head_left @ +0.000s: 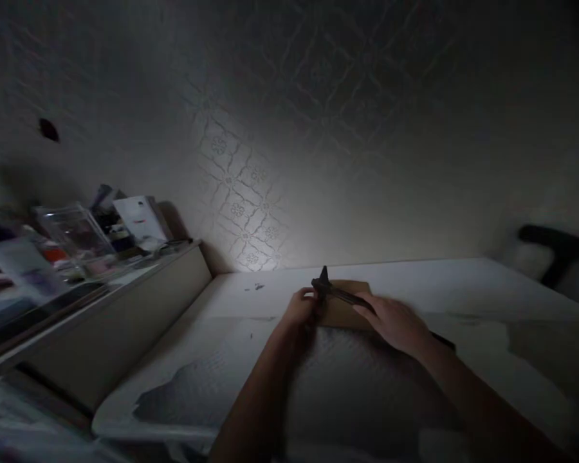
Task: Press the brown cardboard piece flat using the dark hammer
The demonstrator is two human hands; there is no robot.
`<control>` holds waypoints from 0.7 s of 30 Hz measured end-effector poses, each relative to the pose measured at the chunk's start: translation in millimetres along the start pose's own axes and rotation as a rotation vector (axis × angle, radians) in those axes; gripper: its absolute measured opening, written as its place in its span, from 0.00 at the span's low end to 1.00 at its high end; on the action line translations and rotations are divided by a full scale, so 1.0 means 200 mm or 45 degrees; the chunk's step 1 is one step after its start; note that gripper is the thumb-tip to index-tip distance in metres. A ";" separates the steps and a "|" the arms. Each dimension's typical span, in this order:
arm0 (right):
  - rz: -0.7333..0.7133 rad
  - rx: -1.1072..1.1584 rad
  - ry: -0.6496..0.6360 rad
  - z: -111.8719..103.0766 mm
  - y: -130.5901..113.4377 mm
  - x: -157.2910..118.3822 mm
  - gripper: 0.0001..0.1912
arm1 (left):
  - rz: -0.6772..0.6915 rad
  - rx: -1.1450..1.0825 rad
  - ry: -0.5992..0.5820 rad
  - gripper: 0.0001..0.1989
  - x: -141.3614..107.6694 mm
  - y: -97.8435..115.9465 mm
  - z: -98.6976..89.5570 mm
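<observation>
A dark hammer [343, 296] is held above a brown board [348, 315] on the white table. My right hand [390, 318] is closed round its handle, and the dark head points left, over the board's left end. At that left end is my left hand [303, 307], fingers curled just below the hammer head. Anything between those fingers is too dark and small to make out. A dark, thin object [442, 341] lies partly hidden behind my right wrist.
On the left, a raised shelf [164, 283] holds a white box [142, 218], a clear plastic container [77, 235] and other clutter. Small dark bits [258, 286] lie on the table [236, 302] near the patterned wall. A black blurred object [554, 244] stands at right.
</observation>
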State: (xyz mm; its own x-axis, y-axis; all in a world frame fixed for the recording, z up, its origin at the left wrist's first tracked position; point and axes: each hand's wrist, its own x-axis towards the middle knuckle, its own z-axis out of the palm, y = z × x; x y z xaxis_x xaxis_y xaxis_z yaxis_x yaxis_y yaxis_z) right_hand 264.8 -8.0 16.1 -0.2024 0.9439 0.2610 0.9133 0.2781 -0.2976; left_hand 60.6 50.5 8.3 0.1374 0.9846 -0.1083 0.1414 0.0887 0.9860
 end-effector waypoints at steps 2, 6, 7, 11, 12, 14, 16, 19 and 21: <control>0.002 0.011 0.011 0.00 0.00 0.00 0.21 | -0.006 -0.009 -0.005 0.18 0.00 0.00 0.00; 0.014 -0.012 0.031 0.00 0.01 0.00 0.22 | -0.008 -0.016 -0.004 0.17 0.01 0.00 0.00; 0.004 -0.009 0.026 0.00 0.01 0.01 0.22 | -0.004 -0.008 -0.009 0.16 0.01 0.00 0.00; 0.002 0.021 0.017 0.00 0.01 0.01 0.22 | 0.007 -0.014 -0.015 0.16 0.01 0.00 0.00; 0.008 0.025 0.025 0.00 0.01 0.01 0.21 | 0.004 -0.029 -0.011 0.17 0.01 0.00 0.00; 0.018 0.016 0.038 0.01 0.01 0.01 0.21 | 0.006 -0.035 -0.007 0.18 0.01 0.00 0.00; 0.010 0.012 0.034 0.01 0.01 0.01 0.21 | -0.001 -0.016 -0.005 0.18 0.01 0.00 0.00; -0.007 0.038 0.034 0.01 0.02 0.01 0.21 | -0.006 -0.023 0.009 0.19 0.00 0.00 0.00; -0.001 0.047 0.047 0.01 0.01 0.01 0.21 | -0.002 -0.053 0.005 0.19 0.00 0.00 0.00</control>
State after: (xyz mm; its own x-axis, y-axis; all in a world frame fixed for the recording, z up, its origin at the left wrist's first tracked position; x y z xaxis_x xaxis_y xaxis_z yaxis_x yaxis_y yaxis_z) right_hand 266.3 -5.8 13.8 -0.1895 0.9366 0.2948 0.8993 0.2861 -0.3308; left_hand 60.0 51.4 7.7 0.1330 0.9851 -0.1092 0.1004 0.0962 0.9903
